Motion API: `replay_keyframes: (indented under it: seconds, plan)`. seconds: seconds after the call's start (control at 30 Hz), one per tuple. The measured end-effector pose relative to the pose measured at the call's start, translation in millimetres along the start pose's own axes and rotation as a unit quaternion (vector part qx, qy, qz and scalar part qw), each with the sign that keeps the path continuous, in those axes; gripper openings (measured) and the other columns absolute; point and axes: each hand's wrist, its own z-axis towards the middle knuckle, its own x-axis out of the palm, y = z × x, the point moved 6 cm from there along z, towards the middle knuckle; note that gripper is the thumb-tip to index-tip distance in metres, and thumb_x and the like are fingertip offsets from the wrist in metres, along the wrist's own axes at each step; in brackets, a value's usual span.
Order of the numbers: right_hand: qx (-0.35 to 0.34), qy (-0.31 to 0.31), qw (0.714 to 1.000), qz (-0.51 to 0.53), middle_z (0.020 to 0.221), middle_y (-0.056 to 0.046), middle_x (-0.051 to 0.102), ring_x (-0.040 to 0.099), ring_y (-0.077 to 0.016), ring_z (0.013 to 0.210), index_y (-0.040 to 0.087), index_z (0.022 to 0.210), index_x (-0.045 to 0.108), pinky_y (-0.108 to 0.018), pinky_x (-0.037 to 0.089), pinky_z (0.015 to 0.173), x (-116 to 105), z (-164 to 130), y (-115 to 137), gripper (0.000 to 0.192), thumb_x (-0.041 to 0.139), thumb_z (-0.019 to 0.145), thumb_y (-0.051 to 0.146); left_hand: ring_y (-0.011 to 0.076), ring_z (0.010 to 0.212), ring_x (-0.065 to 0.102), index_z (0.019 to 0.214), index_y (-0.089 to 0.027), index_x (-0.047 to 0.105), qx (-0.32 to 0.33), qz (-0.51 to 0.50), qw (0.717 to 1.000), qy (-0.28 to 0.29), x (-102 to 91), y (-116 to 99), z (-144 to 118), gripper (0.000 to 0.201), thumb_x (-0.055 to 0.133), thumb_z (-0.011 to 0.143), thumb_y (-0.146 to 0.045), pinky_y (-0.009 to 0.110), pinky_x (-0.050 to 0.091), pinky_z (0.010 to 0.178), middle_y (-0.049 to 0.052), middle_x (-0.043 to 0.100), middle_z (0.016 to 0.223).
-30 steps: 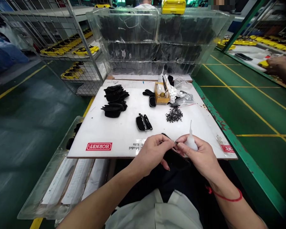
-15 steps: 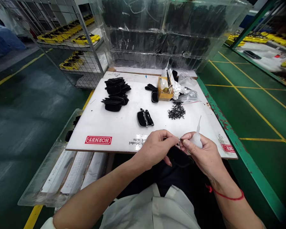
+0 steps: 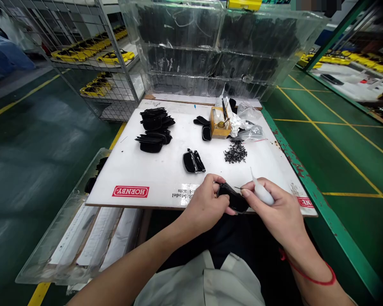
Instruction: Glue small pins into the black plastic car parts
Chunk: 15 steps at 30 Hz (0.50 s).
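My left hand (image 3: 207, 203) is closed on a glossy black curved part (image 3: 233, 199), held tilted at the table's front edge. My right hand (image 3: 276, 204) grips a small white squeeze bottle (image 3: 263, 191) with a thin nozzle pointing up and left. Between the thumb and forefinger of that hand is a thin dark pin (image 3: 238, 188), its end reaching toward the black part. Beyond the hands lie a pair of black parts (image 3: 194, 161) and a heap of small black pins (image 3: 235, 152).
Stacks of black parts (image 3: 155, 129) lie on the white board (image 3: 159, 170) at left. A wooden box (image 3: 220, 123) of tools stands at the back, beside plastic bags (image 3: 252, 121). Clear bins (image 3: 185, 63) rise behind; a wire rack (image 3: 115, 76) stands at far left.
My hands have drawn apart a little, and the black part has tipped up into clearer view. The bottle now leans left, and the pin shows away from the left fingers.
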Motion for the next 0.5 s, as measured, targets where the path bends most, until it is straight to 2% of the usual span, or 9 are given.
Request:
replay_keyframes:
  seconds: [0.3,0.5]
  plan:
    - [-0.127,-0.012,0.990,-0.062,0.080,0.002,0.061,0.056,-0.0115,0.072,0.023,0.083,0.061,-0.024,0.042,0.065,14,-5,14,0.005,0.059,0.085,0.027,0.0155,0.062,0.069,0.103,-0.022,0.039,0.033,0.060,0.997,-0.027,5.0,-13,-8,0.022,0.049,0.083,-0.019,0.020,0.047,0.052,-0.002,0.060,0.081]
    - [-0.148,-0.032,0.984,-0.090,0.080,0.002,0.060,0.055,-0.0113,0.072,0.022,0.082,0.059,-0.024,0.041,0.066,15,-8,16,0.003,0.059,0.085,0.024,0.0129,0.058,0.066,0.103,-0.022,0.038,0.083,0.110,0.990,-0.038,7.0,-16,-10,0.022,0.043,0.083,-0.015,0.022,0.049,0.057,-0.003,0.062,0.076]
